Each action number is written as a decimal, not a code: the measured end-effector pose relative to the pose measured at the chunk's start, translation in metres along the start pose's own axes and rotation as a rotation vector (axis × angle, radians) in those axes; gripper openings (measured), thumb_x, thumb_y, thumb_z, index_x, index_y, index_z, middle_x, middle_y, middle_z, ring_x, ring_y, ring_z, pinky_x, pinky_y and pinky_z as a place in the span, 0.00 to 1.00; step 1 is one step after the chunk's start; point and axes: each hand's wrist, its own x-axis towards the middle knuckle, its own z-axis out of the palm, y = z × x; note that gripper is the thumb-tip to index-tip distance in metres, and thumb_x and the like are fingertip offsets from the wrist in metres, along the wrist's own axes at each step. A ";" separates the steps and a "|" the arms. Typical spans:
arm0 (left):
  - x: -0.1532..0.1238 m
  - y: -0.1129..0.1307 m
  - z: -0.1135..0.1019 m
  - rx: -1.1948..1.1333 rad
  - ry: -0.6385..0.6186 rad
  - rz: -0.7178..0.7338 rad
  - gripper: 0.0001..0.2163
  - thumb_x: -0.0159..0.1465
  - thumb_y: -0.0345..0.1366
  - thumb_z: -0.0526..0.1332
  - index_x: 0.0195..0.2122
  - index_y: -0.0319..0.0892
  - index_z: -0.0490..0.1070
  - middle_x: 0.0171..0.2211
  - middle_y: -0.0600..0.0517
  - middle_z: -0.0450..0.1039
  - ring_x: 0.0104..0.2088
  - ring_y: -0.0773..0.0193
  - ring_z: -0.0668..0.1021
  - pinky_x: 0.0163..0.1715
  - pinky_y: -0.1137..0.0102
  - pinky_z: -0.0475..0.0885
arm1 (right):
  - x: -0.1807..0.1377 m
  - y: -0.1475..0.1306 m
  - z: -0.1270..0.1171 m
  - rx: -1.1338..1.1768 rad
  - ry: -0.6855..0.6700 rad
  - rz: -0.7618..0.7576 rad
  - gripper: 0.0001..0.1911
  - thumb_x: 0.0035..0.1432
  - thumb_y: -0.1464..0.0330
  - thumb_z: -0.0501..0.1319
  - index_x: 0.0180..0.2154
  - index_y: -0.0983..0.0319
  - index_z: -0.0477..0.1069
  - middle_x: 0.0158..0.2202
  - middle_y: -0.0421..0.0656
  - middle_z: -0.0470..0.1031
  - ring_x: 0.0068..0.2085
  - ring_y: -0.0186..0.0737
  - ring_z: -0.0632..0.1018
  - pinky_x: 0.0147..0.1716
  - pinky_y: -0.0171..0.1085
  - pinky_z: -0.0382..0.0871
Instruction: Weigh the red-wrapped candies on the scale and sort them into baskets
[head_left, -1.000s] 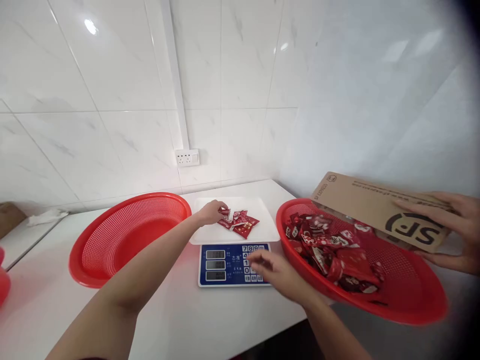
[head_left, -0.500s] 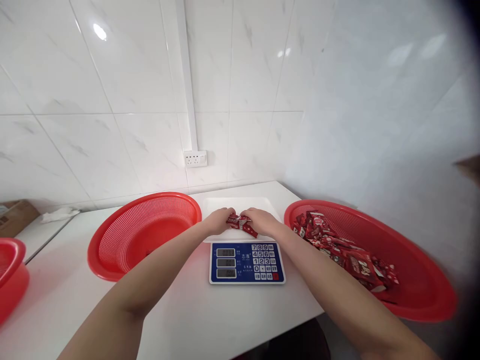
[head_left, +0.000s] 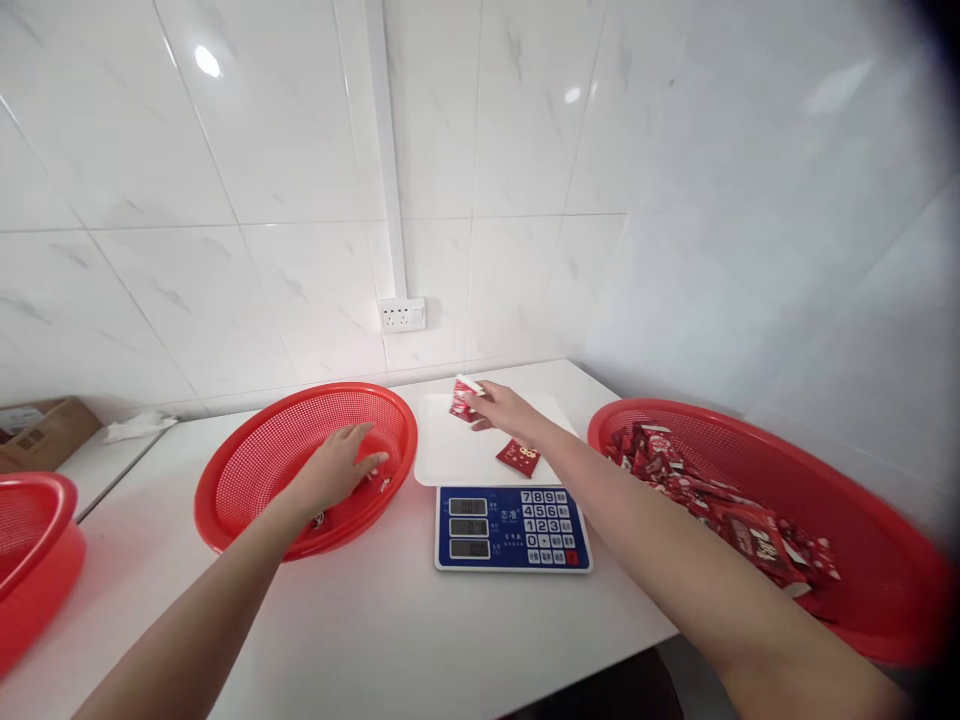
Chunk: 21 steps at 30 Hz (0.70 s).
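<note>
My left hand (head_left: 336,472) is palm down inside the left red basket (head_left: 247,455), fingers apart, with a few small red packets (head_left: 377,484) lying just beneath and beside it. My right hand (head_left: 508,408) is over the far edge of the white scale tray (head_left: 442,462), pinching red packets (head_left: 464,398) at its fingertips. One red packet (head_left: 518,457) lies alone on the tray. The blue-faced scale (head_left: 512,527) sits between the two baskets.
A large red basket (head_left: 862,470) on the right holds a heap of red packets (head_left: 720,500). Another red basket (head_left: 34,545) sits at the far left, a cardboard box (head_left: 46,434) behind it. A wall outlet (head_left: 402,314) is above the white table (head_left: 390,630).
My left hand moved from the scale tray into the left basket and released packets there. My right hand lifted packets toward the tray's far edge; one packet stays on the tray.
</note>
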 end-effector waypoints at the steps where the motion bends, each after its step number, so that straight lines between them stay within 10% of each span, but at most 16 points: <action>1: -0.009 0.001 0.005 -0.003 -0.031 -0.010 0.26 0.61 0.51 0.48 0.57 0.45 0.56 0.53 0.43 0.67 0.48 0.51 0.73 0.38 0.64 0.70 | 0.004 -0.009 0.006 0.055 -0.041 -0.036 0.26 0.61 0.54 0.48 0.56 0.61 0.57 0.48 0.49 0.72 0.40 0.36 0.77 0.36 0.35 0.73; 7: -0.048 0.008 0.026 0.102 -0.136 -0.062 0.23 0.63 0.50 0.44 0.56 0.45 0.59 0.49 0.44 0.71 0.44 0.53 0.76 0.30 0.67 0.70 | 0.004 -0.009 -0.004 -0.309 -0.224 -0.079 0.36 0.55 0.58 0.57 0.62 0.55 0.47 0.63 0.44 0.50 0.60 0.44 0.59 0.57 0.43 0.55; 12: -0.056 0.006 0.029 0.139 -0.132 -0.007 0.23 0.64 0.49 0.44 0.56 0.46 0.60 0.47 0.46 0.72 0.42 0.53 0.76 0.32 0.65 0.71 | -0.018 0.044 -0.033 -0.514 -0.284 0.146 0.38 0.41 0.64 0.66 0.56 0.64 0.62 0.59 0.55 0.59 0.59 0.62 0.57 0.55 0.54 0.53; 21: -0.056 0.001 0.034 0.094 -0.129 0.031 0.23 0.63 0.48 0.45 0.58 0.48 0.58 0.45 0.47 0.74 0.40 0.53 0.76 0.33 0.63 0.71 | -0.022 0.059 -0.034 -0.500 -0.136 0.203 0.24 0.46 0.72 0.62 0.48 0.62 0.68 0.48 0.51 0.68 0.46 0.51 0.72 0.46 0.45 0.64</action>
